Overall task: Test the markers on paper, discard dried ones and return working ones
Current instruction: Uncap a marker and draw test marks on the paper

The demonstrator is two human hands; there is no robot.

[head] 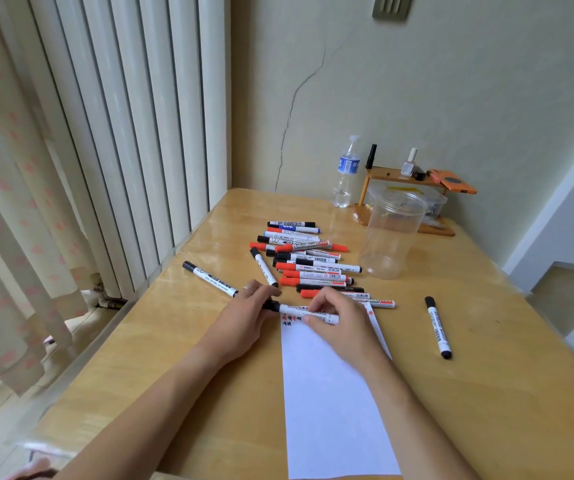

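Both my hands hold one white marker with a black cap point(296, 310) level over the top edge of the white paper point(334, 403). My left hand point(244, 315) pinches the black cap end. My right hand point(339, 322) grips the white barrel. A few small red and black test marks point(290, 318) show at the paper's top left. A pile of several red, black and blue markers point(308, 261) lies just beyond my hands.
A clear plastic jar point(391, 233) stands upright to the right of the pile. Single black markers lie at left point(209, 278), centre point(264, 266) and right point(438, 327). A water bottle point(346, 171) and small wooden shelf point(413, 183) stand by the wall. The table edge point(161, 268) runs along the radiator.
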